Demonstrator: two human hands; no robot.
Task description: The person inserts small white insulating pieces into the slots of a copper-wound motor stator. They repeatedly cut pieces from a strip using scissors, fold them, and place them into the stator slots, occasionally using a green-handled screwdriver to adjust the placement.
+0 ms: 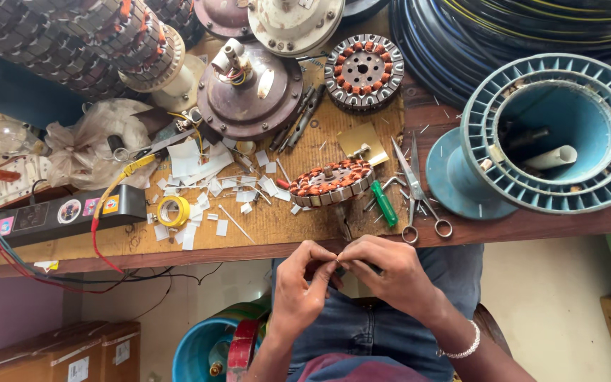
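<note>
Where the wooden workbench [277, 225] ends at its near edge, both hands meet just over the person's lap. The left hand [298, 283] and the right hand [390, 272] are curled nearly closed, fingertips pressed together on a small thin piece [336, 262] pinched between them; what it is cannot be told. Just beyond the hands, a copper-wound stator [330, 182] lies on the bench, with scissors [419, 194] and a green-handled screwdriver [385, 204] beside it on the right.

A big blue spool [553, 134] stands at the right. Brown cardboard boxes [51, 354] with white labels sit on the floor at lower left. A long black bar [54, 216] carrying round and square coloured stickers lies on the bench's left. Near it are a yellow tape roll [172, 211] and scattered white paper slips [199, 191].
</note>
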